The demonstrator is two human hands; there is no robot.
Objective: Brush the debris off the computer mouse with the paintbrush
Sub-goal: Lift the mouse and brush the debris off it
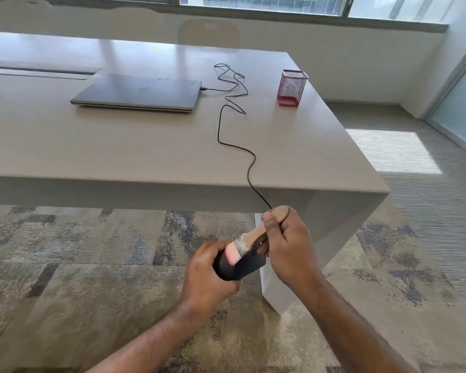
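The person holds both hands out in front of the near edge of the surface point(145, 146), above the patterned carpet point(78, 265). The left hand point(207, 275) is wrapped around a black mouse point(240, 266), fingers curled over its left side and underside, gripping it off the surface in mid-air. The mouse is dark and matte, and a reddish glow shows on it where the bristles meet it. Its black cable point(226, 125) runs from behind the hands up over the surface edge, snakes across the top in loose loops and plugs into the right side of a closed grey laptop point(137, 92) lying far and left.

The right hand point(288, 249) pinches a paintbrush point(253, 232) by its pale wooden handle, thumb pressed on top and fingers folded beneath. The brush slants down to the left; its metal ferrule sits just above the mouse and the short light bristles touch the top of the mouse, tinted pink by the glow. The rounded end of the handle pokes out past the thumb toward the surface edge.

A red mesh pen cup point(292, 87) stands upright near the far right corner of the surface, well apart from the laptop. I cannot make out any debris on the mouse.
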